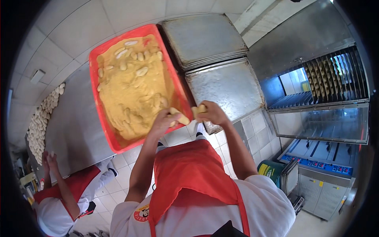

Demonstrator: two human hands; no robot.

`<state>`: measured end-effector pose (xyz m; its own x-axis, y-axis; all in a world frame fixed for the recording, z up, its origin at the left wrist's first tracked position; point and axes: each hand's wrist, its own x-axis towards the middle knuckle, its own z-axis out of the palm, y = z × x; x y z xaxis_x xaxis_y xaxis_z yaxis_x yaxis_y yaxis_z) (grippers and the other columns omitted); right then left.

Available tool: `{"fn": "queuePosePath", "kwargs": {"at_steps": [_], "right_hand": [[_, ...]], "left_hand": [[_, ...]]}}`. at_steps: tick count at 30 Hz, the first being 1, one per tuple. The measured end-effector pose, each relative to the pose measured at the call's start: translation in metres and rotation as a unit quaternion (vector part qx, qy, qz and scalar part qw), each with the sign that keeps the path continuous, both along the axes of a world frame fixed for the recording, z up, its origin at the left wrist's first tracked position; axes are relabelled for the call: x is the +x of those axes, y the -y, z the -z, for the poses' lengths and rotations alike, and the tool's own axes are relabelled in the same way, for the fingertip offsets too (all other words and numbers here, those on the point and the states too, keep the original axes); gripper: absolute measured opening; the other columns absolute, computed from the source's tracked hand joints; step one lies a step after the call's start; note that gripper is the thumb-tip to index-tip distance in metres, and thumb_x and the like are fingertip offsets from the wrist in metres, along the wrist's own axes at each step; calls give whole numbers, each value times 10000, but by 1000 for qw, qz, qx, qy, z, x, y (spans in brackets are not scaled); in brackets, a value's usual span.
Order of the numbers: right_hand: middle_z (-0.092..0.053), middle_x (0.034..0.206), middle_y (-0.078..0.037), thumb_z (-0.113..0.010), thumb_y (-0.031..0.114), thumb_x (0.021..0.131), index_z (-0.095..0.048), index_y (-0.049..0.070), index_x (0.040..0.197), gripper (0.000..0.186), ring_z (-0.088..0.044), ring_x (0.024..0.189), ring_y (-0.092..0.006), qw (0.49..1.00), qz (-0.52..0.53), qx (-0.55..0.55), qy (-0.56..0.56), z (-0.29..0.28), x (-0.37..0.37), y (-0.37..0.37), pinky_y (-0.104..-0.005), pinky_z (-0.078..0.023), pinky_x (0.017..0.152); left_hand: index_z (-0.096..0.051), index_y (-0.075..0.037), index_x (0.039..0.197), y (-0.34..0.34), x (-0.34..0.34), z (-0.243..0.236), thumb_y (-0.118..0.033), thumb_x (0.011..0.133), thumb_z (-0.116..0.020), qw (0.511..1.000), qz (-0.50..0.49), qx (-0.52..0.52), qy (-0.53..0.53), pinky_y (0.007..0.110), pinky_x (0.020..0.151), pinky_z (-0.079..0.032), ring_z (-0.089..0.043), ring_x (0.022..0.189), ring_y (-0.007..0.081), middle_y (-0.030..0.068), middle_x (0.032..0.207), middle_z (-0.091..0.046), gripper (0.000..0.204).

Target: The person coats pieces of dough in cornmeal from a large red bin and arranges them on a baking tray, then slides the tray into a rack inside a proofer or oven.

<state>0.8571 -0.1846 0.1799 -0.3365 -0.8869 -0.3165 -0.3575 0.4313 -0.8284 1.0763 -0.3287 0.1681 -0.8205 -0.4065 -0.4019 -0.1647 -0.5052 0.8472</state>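
Observation:
My left hand [161,121] is closed around crumb-coated dough pieces [181,118] above the near right corner of a red plastic tub [95,81]. Just beyond the tub's right rim, my right hand [213,113] grips more coated dough pieces [198,111], over the near edge of a metal baking tray [227,89]. Yellow crumbs [138,93] fill the tub. Several short dough pieces [141,71] lie in them, mostly toward the far end; a few are still pale. Fingers partly cover the pieces in both hands.
A stack of baking trays [203,37] stands behind the nearer tray. On the steel table's left side lies a pile of pale dough pieces [42,118], with a co-worker's hands [49,160] beside it. A rack cabinet [331,79] with loaded trays stands open at the right.

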Motion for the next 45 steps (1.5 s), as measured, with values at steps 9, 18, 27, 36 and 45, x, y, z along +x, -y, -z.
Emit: {"fn": "queuePosePath", "kwargs": {"at_steps": [9, 18, 27, 36, 45], "right_hand": [[-703, 886, -174, -773, 228, 697, -712, 72, 919, 278, -674, 884, -364, 977, -67, 80, -188, 92, -162, -103, -431, -537, 793], [-681, 989, -225, -693, 130, 736, -679, 44, 982, 261, -649, 927, -407, 997, 22, 17, -73, 79, -259, -144, -451, -533, 812], [-662, 934, -97, -764, 203, 801, -608, -78, 1118, 452, -646, 809, -168, 819, 332, -167, 438, 106, -302, -190, -309, -531, 709], [-641, 1075, -194, -776, 149, 682, -660, 46, 1109, 455, -587, 1020, -361, 970, 170, -39, -169, 109, -321, -199, -434, -459, 933], [-584, 952, -190, -721, 79, 745, -596, 33, 934, 231, -582, 993, -414, 979, 134, -101, -116, 100, -261, -188, -476, -495, 841]], "left_hand": [[-668, -61, 1034, -136, -182, 72, -369, 834, -743, 742, 79, -590, 308, 400, 642, -511, -638, 687, 286, 97, 819, -660, 375], [-660, -95, 1135, -159, -257, 56, -274, 821, -737, 745, 183, -590, 252, 410, 809, -527, -642, 964, 324, 164, 1092, -632, 369], [-607, -51, 1215, -199, -379, 30, -157, 844, -721, 970, 101, -207, 73, 357, 908, -494, -599, 1064, 302, 184, 1248, -589, 402], [-621, -49, 978, -179, -344, 81, -152, 723, -771, 821, 201, -466, 262, 440, 927, -446, -589, 993, 353, 184, 1014, -630, 313], [-626, -50, 924, -170, -288, 58, -105, 660, -783, 772, 124, -600, 172, 424, 935, -453, -596, 969, 326, 135, 930, -632, 311]]}}
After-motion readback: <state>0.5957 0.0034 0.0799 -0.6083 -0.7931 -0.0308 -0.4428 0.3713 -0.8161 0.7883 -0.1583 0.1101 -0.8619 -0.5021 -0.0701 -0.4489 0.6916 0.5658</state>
